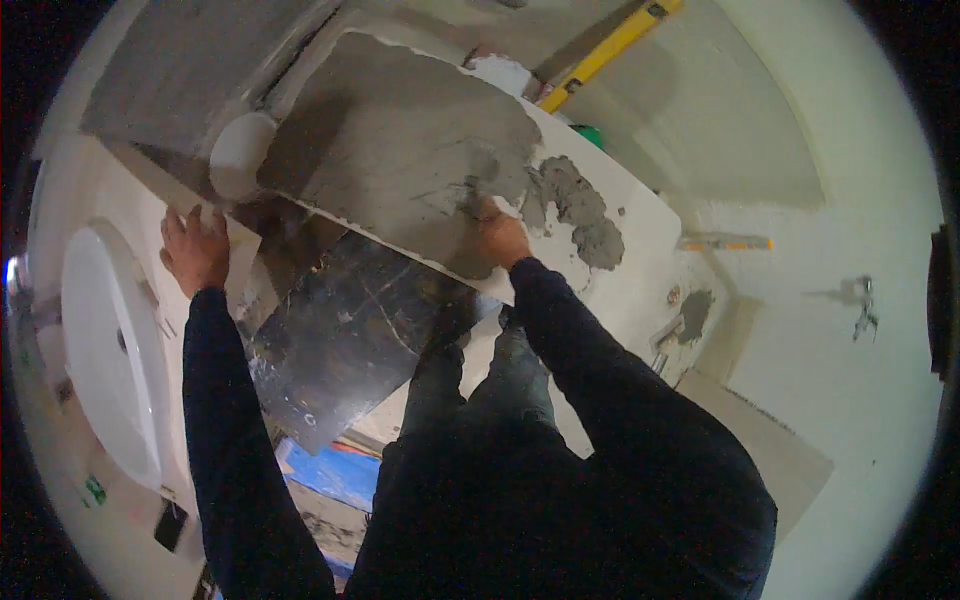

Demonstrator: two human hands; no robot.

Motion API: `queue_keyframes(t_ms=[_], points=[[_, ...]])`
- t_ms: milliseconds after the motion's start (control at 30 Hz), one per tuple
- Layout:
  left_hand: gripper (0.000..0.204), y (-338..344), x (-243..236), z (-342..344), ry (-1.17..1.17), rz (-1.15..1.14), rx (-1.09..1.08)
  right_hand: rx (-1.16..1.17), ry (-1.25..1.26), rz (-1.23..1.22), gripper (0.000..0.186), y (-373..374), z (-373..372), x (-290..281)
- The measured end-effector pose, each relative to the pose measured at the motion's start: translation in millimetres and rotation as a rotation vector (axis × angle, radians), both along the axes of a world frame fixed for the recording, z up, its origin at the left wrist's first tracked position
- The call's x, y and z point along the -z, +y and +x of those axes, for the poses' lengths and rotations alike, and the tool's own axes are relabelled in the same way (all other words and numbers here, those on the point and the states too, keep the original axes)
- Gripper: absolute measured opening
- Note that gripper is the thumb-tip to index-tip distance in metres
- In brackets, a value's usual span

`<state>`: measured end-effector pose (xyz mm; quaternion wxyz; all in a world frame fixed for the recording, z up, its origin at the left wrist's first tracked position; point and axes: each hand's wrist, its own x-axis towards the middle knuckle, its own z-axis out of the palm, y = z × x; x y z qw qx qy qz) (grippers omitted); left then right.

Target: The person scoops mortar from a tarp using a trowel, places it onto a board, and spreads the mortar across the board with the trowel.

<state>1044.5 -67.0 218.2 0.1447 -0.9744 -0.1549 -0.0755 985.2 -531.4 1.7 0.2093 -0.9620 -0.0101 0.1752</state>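
Observation:
My right hand (pixel 504 238) is closed, its fingers curled down at the near edge of a large pale slab (pixel 645 225). Whatever it grips is blurred and hard to tell from the grey mortar around it. A broad layer of wet grey mortar (pixel 385 130) covers the slab's left and middle. Thicker lumps of mortar (pixel 585 210) lie to the right of that hand. My left hand (pixel 197 252) rests with fingers spread on the edge of a pale counter (pixel 130 195), beside an oval white sink (pixel 115 350).
A dark marbled panel (pixel 350 325) lies between the counter and my legs. Behind the slab leans a yellow spirit level (pixel 610 55). A round white container (pixel 241 155) stands at the slab's left corner. A tap (pixel 865 310) juts from the right wall; a cardboard piece (pixel 765 440) lies nearer.

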Motion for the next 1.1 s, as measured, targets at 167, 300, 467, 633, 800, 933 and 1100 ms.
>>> queue_keyframes(t_ms=[167,300,467,633,800,933,1100], points=[[0.051,9,2,-6,0.017,0.026,0.008,0.45,0.06,0.039,0.054,-52,-55,-5],[0.054,6,1,-7,0.046,0.005,-0.024,0.598,0.007,-0.024,0.052,-76,-145,-5],[0.056,-7,0,2,0.06,-0.035,-0.014,0.854,0.044,0.046,0.045,-131,-252,-7],[0.057,6,-4,-9,0.048,0.015,-0.049,1.121,0.04,0.376,0.046,-82,-243,-49],[0.057,0,-6,-8,0.071,-0.014,-0.059,1.121,0.192,0.28,0.046,-115,-212,-71],[0.055,1,-3,-7,0.053,-0.029,-0.049,1.148,0.054,0.537,0.049,-140,-208,-69],[0.054,-1,-6,-5,0.06,0.008,-0.056,1.089,0.249,0.871,0.042,-198,-160,-98]])
